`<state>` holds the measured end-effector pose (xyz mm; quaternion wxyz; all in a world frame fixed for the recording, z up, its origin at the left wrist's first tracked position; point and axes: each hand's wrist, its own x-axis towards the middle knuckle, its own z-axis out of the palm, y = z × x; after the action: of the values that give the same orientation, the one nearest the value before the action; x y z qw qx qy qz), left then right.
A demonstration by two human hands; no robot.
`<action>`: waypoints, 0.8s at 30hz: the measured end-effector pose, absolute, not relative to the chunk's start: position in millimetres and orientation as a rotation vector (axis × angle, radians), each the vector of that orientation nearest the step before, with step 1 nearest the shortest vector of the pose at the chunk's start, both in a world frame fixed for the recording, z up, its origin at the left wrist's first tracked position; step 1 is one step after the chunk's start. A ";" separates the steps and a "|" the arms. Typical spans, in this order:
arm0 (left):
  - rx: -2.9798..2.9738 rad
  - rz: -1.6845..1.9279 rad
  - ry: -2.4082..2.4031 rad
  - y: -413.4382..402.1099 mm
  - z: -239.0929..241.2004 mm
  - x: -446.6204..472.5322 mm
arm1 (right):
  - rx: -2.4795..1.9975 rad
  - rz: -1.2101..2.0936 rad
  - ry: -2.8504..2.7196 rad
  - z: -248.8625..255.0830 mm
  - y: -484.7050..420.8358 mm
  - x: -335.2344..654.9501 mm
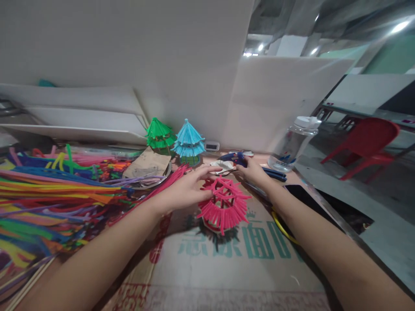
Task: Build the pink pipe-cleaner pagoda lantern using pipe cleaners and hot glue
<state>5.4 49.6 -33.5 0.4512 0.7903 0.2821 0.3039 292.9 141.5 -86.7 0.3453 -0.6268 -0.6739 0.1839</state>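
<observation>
A pink pavilion model (223, 207) made of fuzzy stems, with a fringed roof, stands above the printed cardboard in the middle of the view. My left hand (191, 185) grips its upper left side, thumb near and fingers reaching over the far side. Beyond it, my right hand (254, 172) is closed around the handle end of a dark blue glue gun (231, 157); its fingertips are partly hidden. A white piece (222, 165) lies just under the gun. Behind my left hand stand a light blue pavilion model (189, 140) and a green one (158, 133).
Bundles of coloured fuzzy stems (48, 190) cover the left side. A brown paper piece (147, 166) rests on a round tray. At the right are a clear water bottle (293, 144), a yellow cable (283, 226) and a black flat object (311, 203). White boards stand behind.
</observation>
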 end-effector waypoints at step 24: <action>2.306 0.284 0.899 20.6 26.4 -35.3 | -0.794 0.974 -1.531 11.2 15.9 279.4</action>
<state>-35.3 20.6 26.4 0.3195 0.8771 0.3421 0.1080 279.4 15.9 11.2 0.5485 -0.3351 -0.6463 0.4113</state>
